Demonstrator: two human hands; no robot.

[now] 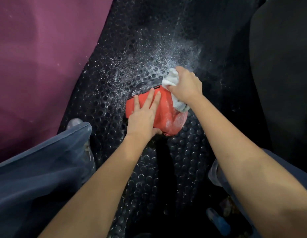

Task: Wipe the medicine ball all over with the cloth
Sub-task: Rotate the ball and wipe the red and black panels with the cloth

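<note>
Two bare hands work on a red-orange medicine ball [163, 115] that sits on a black rubber floor mat [183, 160] covered in raised round studs. The left hand [142, 115] lies flat on the ball's near-left face, fingers straight and spread toward the far side, thumb tucked under the lower edge — it presses the ball rather than clasping it. The right hand [185, 86] is curled round a bunched white cloth [170, 78] and holds it against the ball's upper right side; one bundle of the cloth pokes out beyond the knuckles at the far end, and another greyish tail hangs below the wrist onto the ball's right flank. The ball's lower right face shows a pale, smeared patch. White specks and droplets are scattered across the mat beyond the ball, fanning away toward the top right.

To the left of the mat lies a purple surface [37, 57]. A leg in dark blue trousers [37, 169] enters from the lower left, with the toe of a grey shoe [74, 122] showing at the mat's edge. A large black rounded shape [283, 66] fills the right side — too dark to identify. Near the bottom right a small blue object [218, 220] lies on the mat, blurred.
</note>
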